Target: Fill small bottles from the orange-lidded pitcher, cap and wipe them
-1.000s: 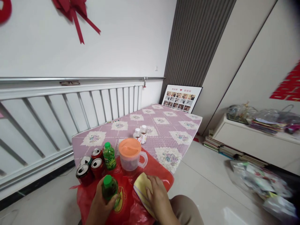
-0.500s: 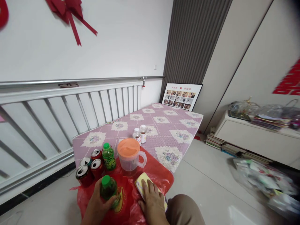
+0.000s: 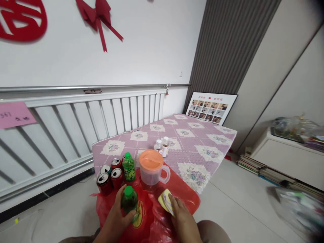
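At the near end of the surface (image 3: 186, 133), our left hand (image 3: 118, 216) is wrapped around a green-capped plastic drink bottle (image 3: 129, 200), thumb on the near side, with the cap standing clear above our fingers. The bottle is upright over red plastic sheeting (image 3: 183, 192) with a yellow print, toward the surface's near edge. Nearer the right edge, our right hand (image 3: 183, 219) lies over a folded yellow cloth (image 3: 165, 201), which shows past the fingertips on their left; we cannot tell whether it grips a fold or only presses down. The bottle and the cloth are apart, with red plastic between them. Beyond both hands stands a clear pitcher (image 3: 149, 177) with an orange lid. A second green-capped bottle (image 3: 129, 170) stands left of it, next to opened drink cans (image 3: 117, 179) clustered by the left edge. Two white-capped bottles (image 3: 165, 148) stand behind the pitcher.
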`<state>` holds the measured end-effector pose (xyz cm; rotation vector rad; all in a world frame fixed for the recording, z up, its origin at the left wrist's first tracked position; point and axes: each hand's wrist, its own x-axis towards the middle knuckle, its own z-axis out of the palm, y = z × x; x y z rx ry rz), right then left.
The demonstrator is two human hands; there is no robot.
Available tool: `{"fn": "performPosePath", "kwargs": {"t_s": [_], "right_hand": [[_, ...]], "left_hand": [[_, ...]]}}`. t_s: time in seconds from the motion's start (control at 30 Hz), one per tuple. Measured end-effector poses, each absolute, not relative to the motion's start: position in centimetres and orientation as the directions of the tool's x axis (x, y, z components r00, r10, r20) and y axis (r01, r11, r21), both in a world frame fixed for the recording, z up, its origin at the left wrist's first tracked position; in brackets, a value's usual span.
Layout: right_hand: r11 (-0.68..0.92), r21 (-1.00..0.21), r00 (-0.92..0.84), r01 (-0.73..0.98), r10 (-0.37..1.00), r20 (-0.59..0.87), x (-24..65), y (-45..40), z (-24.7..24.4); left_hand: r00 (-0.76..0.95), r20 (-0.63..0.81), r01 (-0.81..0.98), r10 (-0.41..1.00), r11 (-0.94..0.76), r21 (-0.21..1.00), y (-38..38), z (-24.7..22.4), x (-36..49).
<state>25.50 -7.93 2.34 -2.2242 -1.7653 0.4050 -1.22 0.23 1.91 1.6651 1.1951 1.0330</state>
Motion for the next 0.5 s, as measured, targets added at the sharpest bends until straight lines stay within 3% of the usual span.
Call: {"fn": "performPosePath", "kwargs": {"t_s": [0.13, 0.3, 0.4, 0.5], "right_hand": [[-0.061, -0.635, 0.223, 0.770, 0.958, 0.178, 26.2, -10.5, 3.8], [-0.047, -0.829, 0.317, 0.558, 0.935, 0.161, 24.0, -10.4, 7.2], [0.128, -0.783, 0.214, 0.609, 0.924, 0.317, 21.4, -8.2, 10.2], [0.426, -0.587, -0.047, 0.689, 0.834, 0.550, 18.4, -5.7, 13.0]], "left_hand": [[0.212, 0.159, 0.220, 0.964, -0.205, 0.954, -0.1, 1.9, -1.5], [0.193, 0.181, 0.221, 0.964, -0.223, 0.949, -0.4, 2.2, -1.2], [0.187, 0.188, 0.234, 0.964, -0.229, 0.945, -0.3, 2.7, -0.9], [0.204, 0.208, 0.235, 0.956, -0.255, 0.938, -0.2, 3.1, -0.7]]}}
